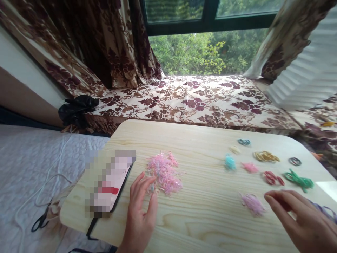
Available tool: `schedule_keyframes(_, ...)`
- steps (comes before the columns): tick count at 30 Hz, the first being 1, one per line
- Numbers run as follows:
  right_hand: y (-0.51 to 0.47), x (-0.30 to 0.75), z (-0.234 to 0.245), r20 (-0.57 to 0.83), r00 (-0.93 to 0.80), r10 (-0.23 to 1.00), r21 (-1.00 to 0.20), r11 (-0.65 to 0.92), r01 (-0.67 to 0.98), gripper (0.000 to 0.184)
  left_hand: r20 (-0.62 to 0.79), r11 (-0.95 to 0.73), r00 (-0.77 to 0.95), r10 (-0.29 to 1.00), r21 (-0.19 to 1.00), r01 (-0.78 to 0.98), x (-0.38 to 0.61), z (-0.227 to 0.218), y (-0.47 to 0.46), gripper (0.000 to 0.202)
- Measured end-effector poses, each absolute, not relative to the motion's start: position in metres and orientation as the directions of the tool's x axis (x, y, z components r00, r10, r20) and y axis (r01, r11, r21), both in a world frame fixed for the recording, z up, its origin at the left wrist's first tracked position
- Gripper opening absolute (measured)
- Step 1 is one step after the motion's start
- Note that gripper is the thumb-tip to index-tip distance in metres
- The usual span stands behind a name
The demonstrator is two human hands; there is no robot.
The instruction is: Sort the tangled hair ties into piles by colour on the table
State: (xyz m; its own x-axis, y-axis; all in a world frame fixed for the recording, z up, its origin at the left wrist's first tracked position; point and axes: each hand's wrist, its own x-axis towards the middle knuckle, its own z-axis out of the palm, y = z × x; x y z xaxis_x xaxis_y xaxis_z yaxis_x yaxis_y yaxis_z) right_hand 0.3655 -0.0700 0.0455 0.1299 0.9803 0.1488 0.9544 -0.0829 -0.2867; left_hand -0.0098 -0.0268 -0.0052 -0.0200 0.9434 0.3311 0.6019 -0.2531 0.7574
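A loose pile of mostly pink elastic bands (168, 177), with a few bluish ones among them, lies left of the table's middle. My left hand (142, 211) is at the pile's lower left edge, thumb and fingers apart around a few bands. On the right, my right hand (297, 214) hovers beside a small heap of lilac bands (253, 203). Its thumb and fingertips are pressed together; whatever is between them is hidden. Beyond it lie red bands (273, 178), green bands (298, 180), pink bands (249, 167) and turquoise bands (230, 162), each colour grouped apart.
Tan bands (266, 156), cream bands (235, 149), grey-blue bands (244, 142) and dark bands (295, 161) lie farther back. Purple bands (325, 211) show behind my right hand. A phone (113, 182) rests on the wooden table (200, 225) at left. A cushioned window sill (195, 102) adjoins the far edge.
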Motion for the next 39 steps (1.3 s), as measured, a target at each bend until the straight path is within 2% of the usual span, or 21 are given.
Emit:
schedule_keyframes(2,-0.052,0.367,0.053,0.139,0.215,0.967,-0.294,-0.167,0.941,0.051,0.349,-0.274,-0.004,0.937,0.741,0.613,-0.010,-0.007,-0.026,0.031)
schedule_keyframes(9,-0.010,0.375,0.055,0.098,0.308,0.946,-0.245,-0.277,0.929,0.035,0.419,-0.335,0.038,0.907,0.667,0.666,-0.018,-0.018,-0.023,0.032)
schedule_keyframes(13,-0.005,0.378,0.057,0.070,0.321,0.945,-0.229,-0.298,0.927,0.035,0.429,-0.370,0.093,0.899,0.627,0.686,-0.024,-0.025,-0.021,0.035)
schedule_keyframes(18,0.000,0.377,0.056,0.049,0.318,0.947,-0.219,-0.301,0.928,0.035,0.430,-0.367,0.085,0.899,0.632,0.683,-0.024,-0.026,-0.020,0.034)
schedule_keyframes(23,-0.003,0.380,0.056,0.068,0.312,0.948,-0.231,-0.289,0.929,0.039,0.446,-0.382,0.089,0.891,0.626,0.680,-0.022,-0.024,-0.020,0.032)
schedule_keyframes(30,-0.029,0.384,0.061,0.176,0.307,0.935,-0.260,-0.256,0.931,0.043,0.439,-0.382,0.096,0.893,0.629,0.677,-0.025,-0.025,-0.022,0.030)
schedule_keyframes(37,-0.068,0.342,0.054,0.242,0.127,0.962,-0.315,-0.046,0.948,0.038,0.455,-0.382,0.071,0.888,0.640,0.667,-0.018,-0.019,-0.020,0.027)
schedule_keyframes(39,-0.070,0.343,0.055,0.280,0.120,0.953,-0.305,-0.030,0.952,0.036,0.459,-0.381,0.065,0.886,0.641,0.666,-0.017,-0.018,-0.020,0.026)
